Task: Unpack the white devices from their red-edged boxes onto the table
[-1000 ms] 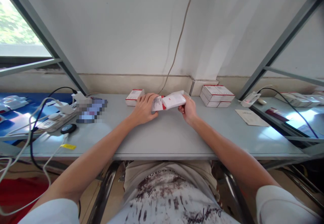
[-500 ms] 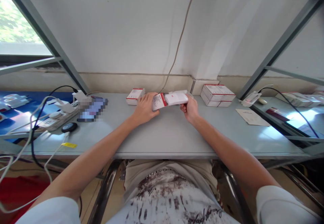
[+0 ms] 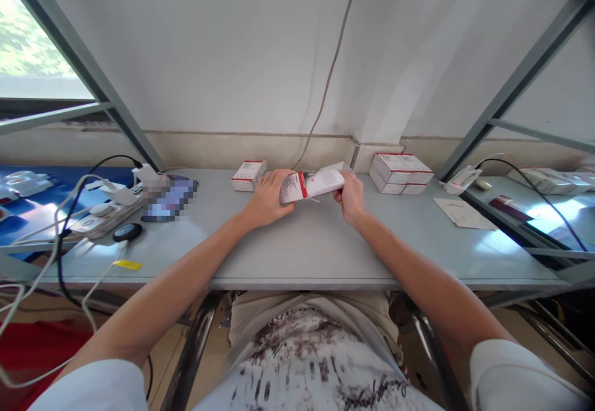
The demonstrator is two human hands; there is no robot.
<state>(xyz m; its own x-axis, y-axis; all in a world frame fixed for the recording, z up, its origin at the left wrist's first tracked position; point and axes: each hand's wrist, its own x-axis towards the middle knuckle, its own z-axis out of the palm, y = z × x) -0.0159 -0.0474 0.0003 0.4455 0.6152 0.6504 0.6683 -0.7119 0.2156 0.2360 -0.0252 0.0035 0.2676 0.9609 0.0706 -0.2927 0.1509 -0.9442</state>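
My left hand (image 3: 268, 199) is closed around a small white and red cardboard box (image 3: 292, 188), held above the grey table with its open end to the right. A flat white item (image 3: 325, 181) with a small red mark sticks out of that end. Its right end is pinched by my right hand (image 3: 351, 199). Thin, clear-looking or white material stands up behind the item, and I cannot make out what it is. How deep the item sits in the box is hidden. A similar closed box (image 3: 249, 176) lies just behind my left hand.
Several white and red boxes (image 3: 400, 174) are stacked at the back right, near a paper sheet (image 3: 465, 214). On the left are a phone (image 3: 171, 200), a power strip (image 3: 105, 217) with cables and a black round device (image 3: 127, 232). Metal frame posts rise at both sides.
The white item has tilted, its right end higher relative to its left, and more of the thin material shows behind it. Both hands keep their hold, nearly in place.
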